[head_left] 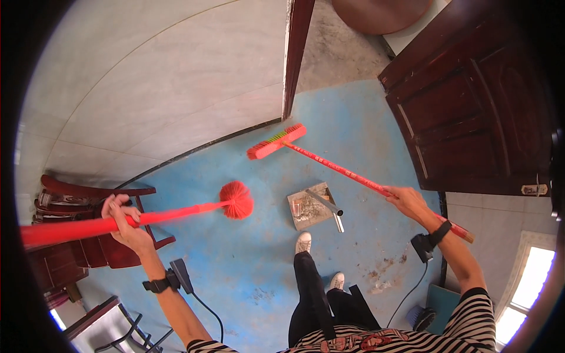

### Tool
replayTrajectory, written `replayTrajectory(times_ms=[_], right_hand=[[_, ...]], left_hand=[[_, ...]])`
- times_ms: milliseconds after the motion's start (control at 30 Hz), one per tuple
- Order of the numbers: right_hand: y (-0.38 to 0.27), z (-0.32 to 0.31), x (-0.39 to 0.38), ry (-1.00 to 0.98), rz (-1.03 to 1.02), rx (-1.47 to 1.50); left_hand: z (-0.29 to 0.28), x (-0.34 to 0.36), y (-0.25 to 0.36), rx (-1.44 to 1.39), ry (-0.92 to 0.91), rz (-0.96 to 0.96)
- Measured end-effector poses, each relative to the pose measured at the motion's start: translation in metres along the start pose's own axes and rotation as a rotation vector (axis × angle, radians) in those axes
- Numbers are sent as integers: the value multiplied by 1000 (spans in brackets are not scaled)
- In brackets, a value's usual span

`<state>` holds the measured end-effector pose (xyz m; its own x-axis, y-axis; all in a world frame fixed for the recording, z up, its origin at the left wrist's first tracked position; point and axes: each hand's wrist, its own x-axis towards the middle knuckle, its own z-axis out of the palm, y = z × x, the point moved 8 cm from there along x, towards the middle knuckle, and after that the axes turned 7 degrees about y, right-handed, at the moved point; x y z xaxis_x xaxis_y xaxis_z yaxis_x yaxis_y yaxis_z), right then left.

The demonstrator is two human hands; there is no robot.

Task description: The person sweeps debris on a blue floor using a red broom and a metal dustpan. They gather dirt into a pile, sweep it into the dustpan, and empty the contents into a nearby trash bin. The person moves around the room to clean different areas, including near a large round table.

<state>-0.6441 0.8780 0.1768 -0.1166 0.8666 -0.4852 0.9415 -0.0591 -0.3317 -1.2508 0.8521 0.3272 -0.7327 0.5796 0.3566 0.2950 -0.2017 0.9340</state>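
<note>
My left hand is closed around the thick red pole of a long-handled duster, whose round red bristle head hangs over the blue floor. Gripped in my right hand is the red handle of a push broom; its wide head, with red and green bristles, is by the end of the wall near the doorway. Between the two tools stands a dustpan with a metal handle, just ahead of my shoes. Some grey dust or debris seems to lie in the pan.
A dark red wooden chair is at the left against the pale wall. The dark wooden door stands open at the right. Dirt crumbs lie on the blue floor right of my feet. A round brown tabletop shows beyond the doorway.
</note>
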Motion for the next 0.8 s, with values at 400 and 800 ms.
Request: replayTrajectory(times_ms=[400,800], right_hand=[[-38,52,46,-67,-51,104],[38,72,49,37,22,109]], left_hand=[[114,14,-38,97,-125,-135],[156,53,-25,12,-86,-77]])
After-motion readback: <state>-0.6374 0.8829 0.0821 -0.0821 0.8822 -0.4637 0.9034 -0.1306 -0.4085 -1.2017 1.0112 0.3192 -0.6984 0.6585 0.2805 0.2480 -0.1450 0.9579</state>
